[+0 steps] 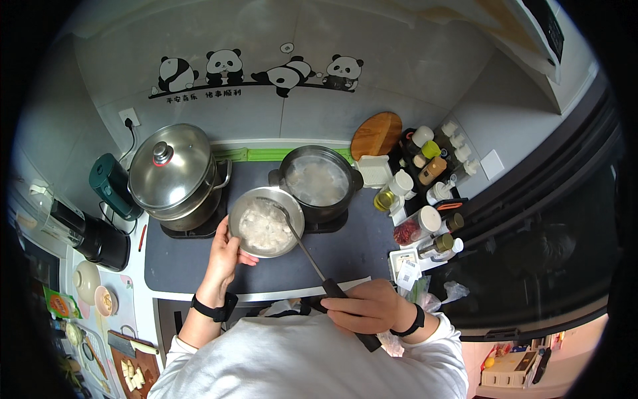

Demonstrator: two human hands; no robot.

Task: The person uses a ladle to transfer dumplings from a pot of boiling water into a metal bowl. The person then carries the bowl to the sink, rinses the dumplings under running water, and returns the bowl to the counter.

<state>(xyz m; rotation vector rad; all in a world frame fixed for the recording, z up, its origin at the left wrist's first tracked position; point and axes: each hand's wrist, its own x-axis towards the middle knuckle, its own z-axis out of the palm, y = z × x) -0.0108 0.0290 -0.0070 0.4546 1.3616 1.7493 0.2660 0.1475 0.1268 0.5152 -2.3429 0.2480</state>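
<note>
Left fingers: 1 bowl; right fingers: 1 utensil.

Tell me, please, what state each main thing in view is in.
Steel pot, covered
Black pot, uncovered, cloudy inside
Bowl, uncovered, with pale food inside
Ladle, head in the bowl
Left grip, holding the bowl
Right grip, closed around the ladle's handle
Red-filled jar, capped
Plug, in the socket
Round board, propped upright
Chopped pieces, cut

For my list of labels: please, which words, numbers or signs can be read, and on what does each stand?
Wall: dark lettering under panda stickers, legible, but I do not copy wording.
White tag: dark square code; any print is too small.
Green packet: lettering too blurred.
</note>
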